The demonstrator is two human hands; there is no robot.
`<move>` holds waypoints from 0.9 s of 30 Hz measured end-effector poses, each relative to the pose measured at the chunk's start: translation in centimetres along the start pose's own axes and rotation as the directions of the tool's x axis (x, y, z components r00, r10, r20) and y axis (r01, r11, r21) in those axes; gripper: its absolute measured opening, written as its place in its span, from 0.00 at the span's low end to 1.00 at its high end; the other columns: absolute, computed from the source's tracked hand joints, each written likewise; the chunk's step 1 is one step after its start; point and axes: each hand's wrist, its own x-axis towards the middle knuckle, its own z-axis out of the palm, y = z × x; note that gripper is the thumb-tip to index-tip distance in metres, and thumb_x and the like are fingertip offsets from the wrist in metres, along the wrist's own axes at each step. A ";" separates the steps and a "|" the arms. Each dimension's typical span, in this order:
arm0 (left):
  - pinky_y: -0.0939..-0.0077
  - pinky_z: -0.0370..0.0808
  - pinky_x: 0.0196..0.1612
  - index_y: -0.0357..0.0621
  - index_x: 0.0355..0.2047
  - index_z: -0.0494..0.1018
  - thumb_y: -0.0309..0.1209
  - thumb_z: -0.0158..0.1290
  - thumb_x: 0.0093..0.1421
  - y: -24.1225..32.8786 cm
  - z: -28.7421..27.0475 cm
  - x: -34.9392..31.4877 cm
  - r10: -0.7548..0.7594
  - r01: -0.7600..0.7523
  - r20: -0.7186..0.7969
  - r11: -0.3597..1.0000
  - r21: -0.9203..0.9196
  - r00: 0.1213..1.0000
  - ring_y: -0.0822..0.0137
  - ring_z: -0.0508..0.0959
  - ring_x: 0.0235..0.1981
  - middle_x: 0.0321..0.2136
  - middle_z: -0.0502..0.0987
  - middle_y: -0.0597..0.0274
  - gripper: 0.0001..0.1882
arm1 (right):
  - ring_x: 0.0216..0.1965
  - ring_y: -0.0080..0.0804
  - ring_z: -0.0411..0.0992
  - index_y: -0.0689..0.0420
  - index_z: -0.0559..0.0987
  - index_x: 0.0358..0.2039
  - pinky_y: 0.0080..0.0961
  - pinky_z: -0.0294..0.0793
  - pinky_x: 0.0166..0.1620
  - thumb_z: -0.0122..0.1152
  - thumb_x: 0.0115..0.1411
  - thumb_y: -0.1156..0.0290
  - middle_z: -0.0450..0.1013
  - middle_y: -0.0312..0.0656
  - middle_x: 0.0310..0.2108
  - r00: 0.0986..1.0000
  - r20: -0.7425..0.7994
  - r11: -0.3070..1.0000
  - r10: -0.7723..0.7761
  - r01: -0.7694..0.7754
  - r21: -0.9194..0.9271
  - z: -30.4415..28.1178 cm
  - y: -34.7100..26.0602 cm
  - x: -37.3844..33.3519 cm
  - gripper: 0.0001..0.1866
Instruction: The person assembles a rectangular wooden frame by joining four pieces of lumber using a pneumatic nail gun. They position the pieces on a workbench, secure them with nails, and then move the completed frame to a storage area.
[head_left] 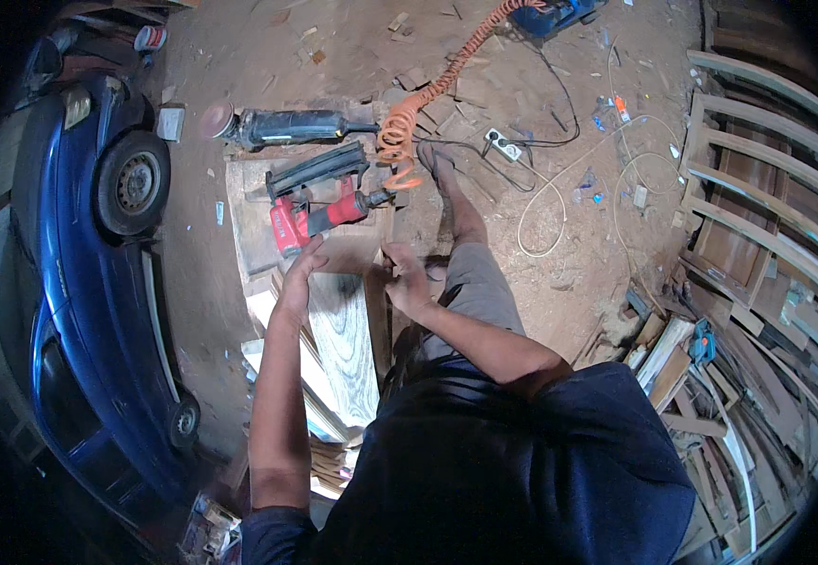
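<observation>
My left hand (298,278) rests with spread fingers on the left edge of a pale wooden board (348,344) that runs toward me. My right hand (404,281) grips the board's far right corner, next to a darker wooden piece (378,315) standing along its right side. Just beyond both hands lies a red and black nail gun (319,202) on a wooden work surface (249,231). An orange coiled air hose (428,94) runs from the gun away across the floor.
A black angle grinder (282,125) lies beyond the nail gun. A blue car (89,264) stands at the left. Curved wooden frames (767,179) and scrap wood (710,377) pile up at the right. A white power strip (503,144) and cables lie on the dusty floor.
</observation>
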 end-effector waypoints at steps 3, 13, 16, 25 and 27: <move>0.60 0.48 0.73 0.39 0.73 0.57 0.44 0.49 0.60 -1.2 -1.1 1.1 -0.018 0.025 0.086 0.996 -0.089 0.996 0.53 0.59 0.71 0.71 0.60 0.51 0.43 | 0.48 0.55 0.73 0.64 0.73 0.57 0.39 0.74 0.52 0.66 0.41 0.86 0.72 0.56 0.47 0.995 0.101 0.996 -0.006 0.016 -0.092 -1.0 -0.1 0.3 0.37; 0.60 0.49 0.73 0.38 0.72 0.59 0.47 0.46 0.65 -2.1 -2.0 2.0 0.034 -0.030 0.095 0.998 -0.048 0.995 0.54 0.58 0.71 0.68 0.64 0.49 0.39 | 0.52 0.62 0.70 0.68 0.71 0.57 0.45 0.71 0.56 0.64 0.46 0.82 0.69 0.58 0.47 0.972 0.236 0.976 -0.018 0.068 -0.207 -2.3 -1.4 2.0 0.33; 0.63 0.53 0.71 0.36 0.69 0.63 0.50 0.48 0.66 -3.8 -1.8 2.7 0.161 -0.160 0.031 0.986 -0.045 0.986 0.57 0.62 0.69 0.66 0.67 0.51 0.38 | 0.50 0.61 0.70 0.68 0.72 0.56 0.45 0.71 0.55 0.67 0.49 0.79 0.70 0.59 0.46 0.970 0.241 0.971 0.012 0.046 -0.236 -2.1 -1.4 1.9 0.31; 0.53 0.78 0.45 0.49 0.55 0.76 0.54 0.46 0.70 -4.6 -0.7 1.5 0.643 -0.261 -0.386 0.680 0.686 0.661 0.45 0.84 0.43 0.40 0.84 0.44 0.26 | 0.47 0.57 0.73 0.64 0.76 0.52 0.44 0.74 0.51 0.65 0.57 0.72 0.73 0.56 0.42 0.815 0.526 0.917 0.245 -0.019 -0.398 -5.7 -5.8 6.2 0.22; 0.52 0.78 0.43 0.49 0.54 0.76 0.54 0.45 0.70 -2.2 1.2 -0.5 0.555 -0.223 -0.463 0.772 0.595 0.691 0.44 0.84 0.42 0.38 0.84 0.45 0.26 | 0.49 0.55 0.73 0.61 0.77 0.52 0.44 0.74 0.52 0.60 0.59 0.73 0.74 0.54 0.45 0.878 0.474 0.939 0.069 0.103 -0.328 -6.1 -6.1 8.5 0.20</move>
